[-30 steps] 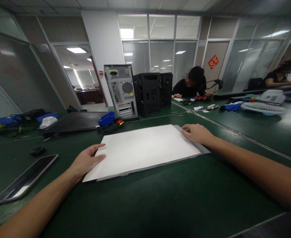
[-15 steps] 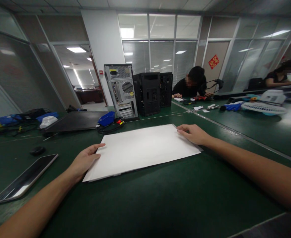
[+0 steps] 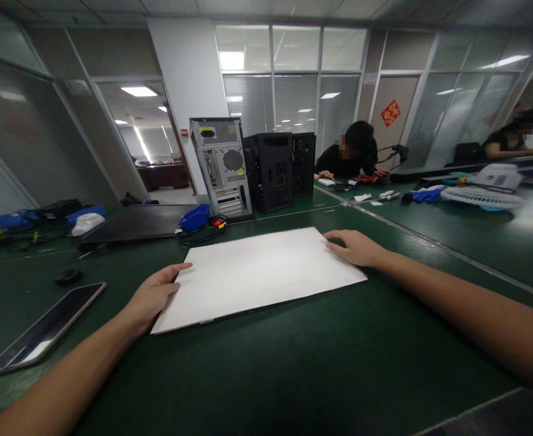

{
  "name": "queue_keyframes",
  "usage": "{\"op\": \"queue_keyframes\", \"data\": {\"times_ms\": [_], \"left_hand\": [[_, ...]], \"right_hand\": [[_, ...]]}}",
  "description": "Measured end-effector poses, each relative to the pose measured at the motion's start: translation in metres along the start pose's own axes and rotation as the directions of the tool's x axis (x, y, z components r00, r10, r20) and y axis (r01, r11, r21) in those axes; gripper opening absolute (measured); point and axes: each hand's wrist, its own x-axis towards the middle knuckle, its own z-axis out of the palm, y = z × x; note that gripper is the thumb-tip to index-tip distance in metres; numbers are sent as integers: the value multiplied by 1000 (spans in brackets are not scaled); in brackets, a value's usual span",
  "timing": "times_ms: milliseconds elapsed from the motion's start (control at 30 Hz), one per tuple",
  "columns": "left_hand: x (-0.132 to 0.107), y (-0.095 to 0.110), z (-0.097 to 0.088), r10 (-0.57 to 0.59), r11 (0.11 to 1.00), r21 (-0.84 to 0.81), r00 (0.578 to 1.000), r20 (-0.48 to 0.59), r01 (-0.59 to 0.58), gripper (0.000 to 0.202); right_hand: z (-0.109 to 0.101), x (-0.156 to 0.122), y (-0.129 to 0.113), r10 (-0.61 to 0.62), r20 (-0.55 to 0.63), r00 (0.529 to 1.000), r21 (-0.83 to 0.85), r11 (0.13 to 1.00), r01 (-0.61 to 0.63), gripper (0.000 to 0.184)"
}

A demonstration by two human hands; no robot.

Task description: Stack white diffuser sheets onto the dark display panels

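A stack of white paper sheets lies on the green tabletop in front of me, its edges nearly lined up. My left hand is closed on the stack's left edge, with the index fingertip at the upper left and the thumb on the side. At the right edge, my right hand bears against the sheets with thumb and fingers curved around the far right corner. Between them the two hands hold the stack from both sides.
Left of me lie a phone and a small black round object. Behind the paper stand a silver computer case, a black case, a blue bin and cables. A person leans over the table beyond; a white fan lies right.
The sheet corner that stuck out at the right has slid in, and the lower left edges sit closer together. My right hand has shifted slightly; my left hand stays at its edge.
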Motion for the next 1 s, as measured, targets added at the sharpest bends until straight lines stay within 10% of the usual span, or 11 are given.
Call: {"op": "queue_keyframes", "data": {"times_ms": [333, 600, 1000], "left_hand": [[-8, 6, 5, -59, 997, -44, 998, -4, 59, 54], [-6, 5, 3, -51, 998, -31, 999, -2, 51, 48], [2, -4, -3, -8, 1000, -7, 1000, 25, 8, 50]], "right_hand": [[3, -6, -5, -151, 126, 980, -5, 988, 153, 61], [-8, -15, -36, -487, 211, 848, 91, 873, 478, 79], [-10, -16, -53, -596, 244, 765, 72, 798, 598, 73]]}}
